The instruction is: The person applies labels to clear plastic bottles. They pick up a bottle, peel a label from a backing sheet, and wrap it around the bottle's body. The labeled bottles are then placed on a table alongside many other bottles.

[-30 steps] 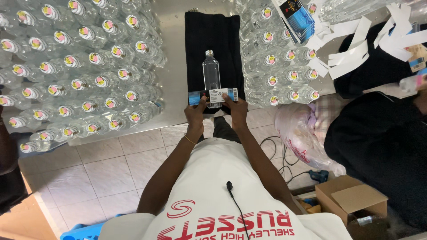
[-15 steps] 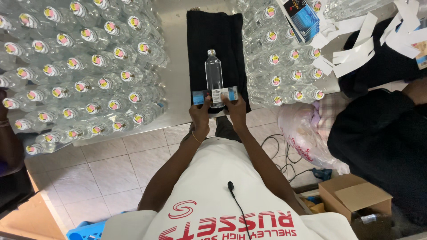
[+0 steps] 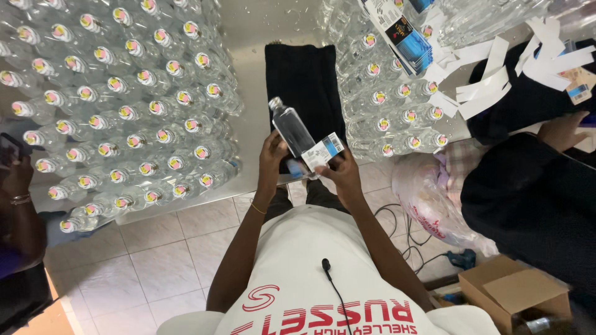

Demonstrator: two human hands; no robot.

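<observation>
A clear plastic bottle (image 3: 289, 128) is lifted off the black cloth (image 3: 304, 80) and tilted, its cap pointing up and left. A blue and white label (image 3: 322, 151) is wrapped round its lower part. My left hand (image 3: 270, 157) grips the bottle from the left side. My right hand (image 3: 339, 169) holds the bottle's base and presses on the label from the right.
Rows of capped clear bottles (image 3: 124, 111) fill the metal table on the left, more bottles (image 3: 388, 93) on the right. A label stack (image 3: 400, 31) and white paper strips (image 3: 490, 68) lie beyond. Another person in black (image 3: 534, 192) at right, another arm (image 3: 18, 205) at left. A cardboard box (image 3: 515, 298) is on the floor.
The bottle lay flat on the black cloth with the label spread across it; now both hands have lifted and tilted it, with the label wrapped round it.
</observation>
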